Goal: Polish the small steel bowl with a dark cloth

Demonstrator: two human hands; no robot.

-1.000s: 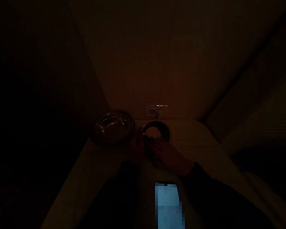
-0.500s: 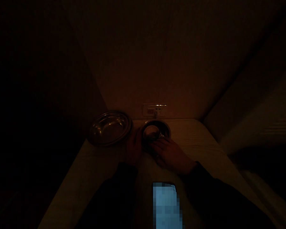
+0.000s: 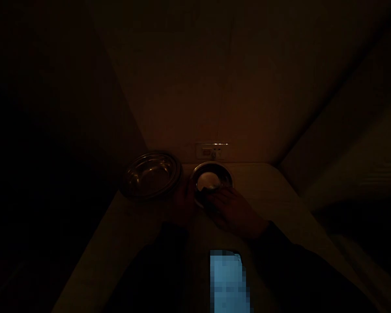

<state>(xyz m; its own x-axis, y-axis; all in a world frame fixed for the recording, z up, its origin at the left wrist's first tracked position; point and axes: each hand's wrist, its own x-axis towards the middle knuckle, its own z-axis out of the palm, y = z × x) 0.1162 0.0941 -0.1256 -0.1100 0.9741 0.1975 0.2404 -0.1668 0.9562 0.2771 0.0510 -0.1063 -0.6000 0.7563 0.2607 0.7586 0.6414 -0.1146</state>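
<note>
Left hand (image 3: 183,202) beside the bowl (image 3: 209,179), right hand (image 3: 236,213) over its near rim; both grips too dark to tell

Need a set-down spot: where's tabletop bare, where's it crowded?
Dim, but two patches look bare: tabletop between bowl, wall, right sleeve and its right edge; and a strip between left sleeve and left edge, nearer than the dish. Crowded: dish, left hand, bowl and right hand bunch at the back; phone lies between sleeves.
</note>
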